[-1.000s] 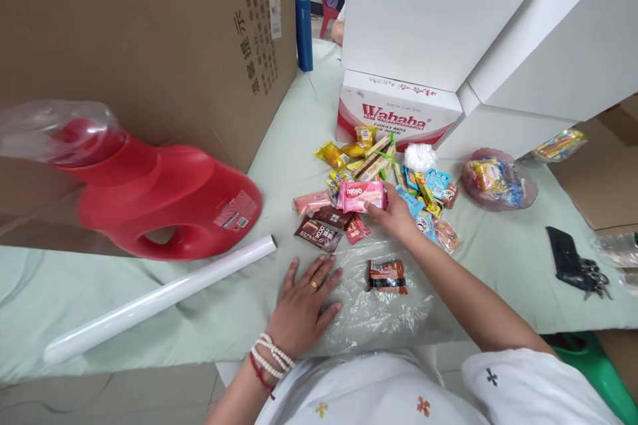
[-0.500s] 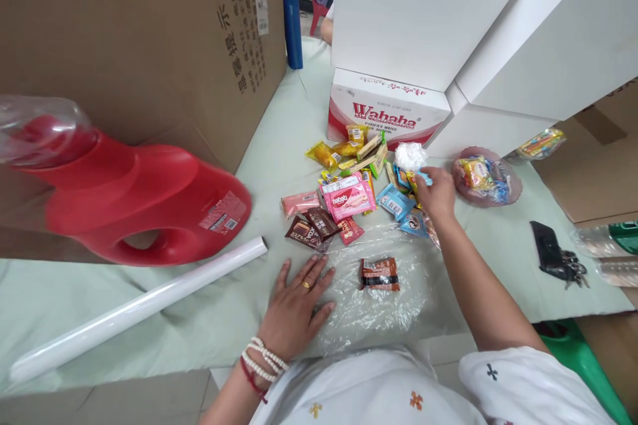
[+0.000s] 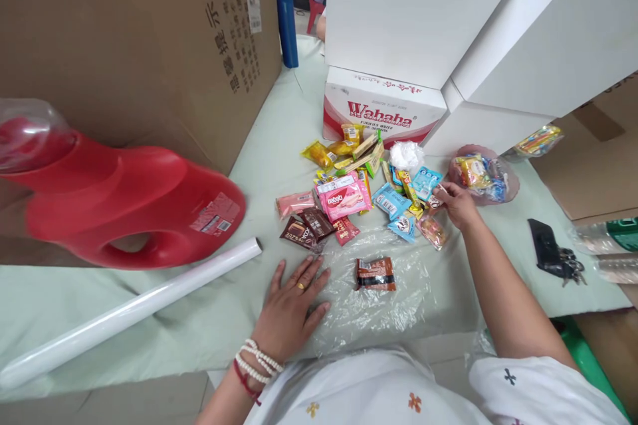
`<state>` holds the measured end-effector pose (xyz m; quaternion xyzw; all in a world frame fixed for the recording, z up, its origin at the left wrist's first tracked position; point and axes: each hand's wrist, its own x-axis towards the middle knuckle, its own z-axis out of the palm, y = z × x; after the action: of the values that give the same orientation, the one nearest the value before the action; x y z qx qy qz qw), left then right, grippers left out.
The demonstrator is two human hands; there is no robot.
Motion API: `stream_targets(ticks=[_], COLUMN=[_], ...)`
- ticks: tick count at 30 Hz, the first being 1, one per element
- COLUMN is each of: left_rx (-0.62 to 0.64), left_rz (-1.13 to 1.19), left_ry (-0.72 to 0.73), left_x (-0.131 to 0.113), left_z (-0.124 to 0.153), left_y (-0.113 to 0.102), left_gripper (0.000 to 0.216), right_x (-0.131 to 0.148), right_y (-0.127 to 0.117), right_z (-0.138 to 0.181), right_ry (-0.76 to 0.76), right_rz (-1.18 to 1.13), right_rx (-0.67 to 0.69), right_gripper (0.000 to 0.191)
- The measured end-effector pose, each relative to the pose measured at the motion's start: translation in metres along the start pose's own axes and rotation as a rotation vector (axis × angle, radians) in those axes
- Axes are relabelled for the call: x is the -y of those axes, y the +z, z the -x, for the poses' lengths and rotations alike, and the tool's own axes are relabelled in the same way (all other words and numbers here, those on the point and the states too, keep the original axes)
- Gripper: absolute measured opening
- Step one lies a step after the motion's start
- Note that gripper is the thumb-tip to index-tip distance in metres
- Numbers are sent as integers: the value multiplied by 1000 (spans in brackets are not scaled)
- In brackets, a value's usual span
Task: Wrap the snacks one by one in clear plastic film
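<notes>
My left hand (image 3: pixel 288 309) lies flat with fingers spread at the left edge of a clear plastic film (image 3: pixel 421 292). On that film sits a brown snack packet (image 3: pixel 375 274). At the right side of the snack pile, my right hand (image 3: pixel 461 206) pinches a small brown-and-white wrapped snack (image 3: pixel 436 199), partly covered by the fingers. Close by are a light blue packet (image 3: pixel 426 182), a clear-wrapped pinkish snack (image 3: pixel 432 231) and a blue packet (image 3: pixel 391 200). Further left lie a pink nabati wafer packet (image 3: pixel 343 198), dark brown packets (image 3: pixel 317 223) and yellow packets (image 3: pixel 319 154).
A red plastic jug (image 3: pixel 134 206) and a white roll (image 3: pixel 134 305) lie on the left. Behind the snacks stands a Wahaha carton (image 3: pixel 381 113). To the right are a pink bowl (image 3: pixel 509 189) of sweets, keys (image 3: pixel 572 267) and a large brown box (image 3: pixel 588 172).
My right hand has moved right and slightly down from the light blue packet, which now lies uncovered. It now pinches a small brown-and-white snack. My left hand stays flat.
</notes>
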<state>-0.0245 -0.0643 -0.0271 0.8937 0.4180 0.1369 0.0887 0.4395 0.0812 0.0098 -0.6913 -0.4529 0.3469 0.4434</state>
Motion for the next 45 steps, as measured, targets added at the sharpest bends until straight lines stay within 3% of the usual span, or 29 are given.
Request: stream_targets(ticks=[5,10,13,16,20,23,27,31,35,39,42,45], left_rx=[8,-38,-84,-120,-78,-64,-84,-187,-265,-316,-267,-135], left_rz=[-20,-32,-41,-45,-80,-106,-44,46,123,164,195,115], left_ry=[5,24,18,21,23,-59,-90,-92,-95,-60,25,22], left_x=[-1,-1,-3,-7,-7,-2,4,2,-2,-12,-24,-30], left_z=[-1,4,9,13,12,12,17,22,20,19,18,12], left_y=[-2,-4,-6,-9,-7,-4,-5,-9,-13,-19,-18,-10], left_gripper=[55,57,52,50,53,57,56,49,44,45,50,52], right_x=[-2,2,15,31,47,53,47,25,3,1,10,16], right_y=[-2,-13,0,31,58,45,2,-33,-48,-38,-8,26], right_z=[-12,-13,-8,-10,-26,-21,21,67,74,58,43,28], right_ry=[-65,-124,-181,-236,-173,-177,-275,-214,-82,-211,-314,-251], right_rz=[81,314,403,564,636,622,499,343,513,813,848,814], right_rx=[-157,-318,-288,-184,-66,-158,-266,-200,-231,-259,-100,163], right_gripper=[58,40,35,43,33,32,35,36,33,37,37,34])
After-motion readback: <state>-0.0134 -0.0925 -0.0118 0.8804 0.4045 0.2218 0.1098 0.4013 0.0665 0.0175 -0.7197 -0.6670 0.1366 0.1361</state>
